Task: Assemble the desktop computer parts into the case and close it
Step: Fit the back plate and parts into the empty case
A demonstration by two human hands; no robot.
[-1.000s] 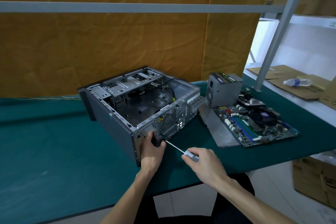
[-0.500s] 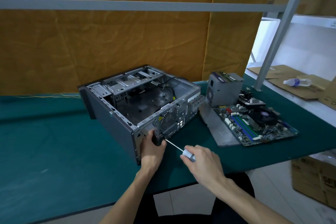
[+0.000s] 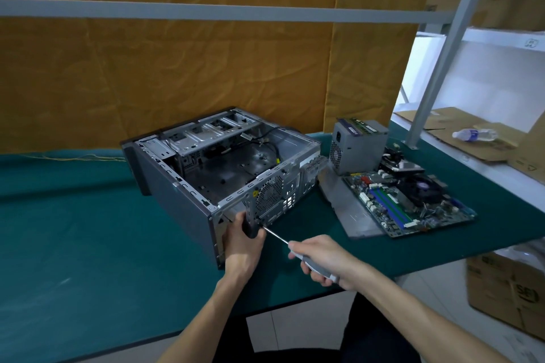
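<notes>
The open grey computer case (image 3: 177, 206) lies on its side on the green table (image 3: 73, 230), rear panel with the fan grille towards me. My left hand (image 3: 241, 247) rests against the case's near rear corner and grips a small black object (image 3: 250, 230). My right hand (image 3: 327, 259) grips the grey handle of a screwdriver (image 3: 277, 236). Its thin shaft points up-left, and the tip meets the rear panel just below the fan grille, beside my left hand.
Right of the case stand a grey power supply (image 3: 356, 150) and a motherboard (image 3: 407, 203) with a cooler, lying partly on a grey side panel (image 3: 348, 209). A metal post (image 3: 442, 47) rises at the back right. A plastic bottle (image 3: 474, 135) lies on cardboard beyond; a cardboard box (image 3: 507, 292) sits on the floor.
My right hand has turned a little on the screwdriver handle, and more of the handle now shows under it. The left hand and the case have stayed put.
</notes>
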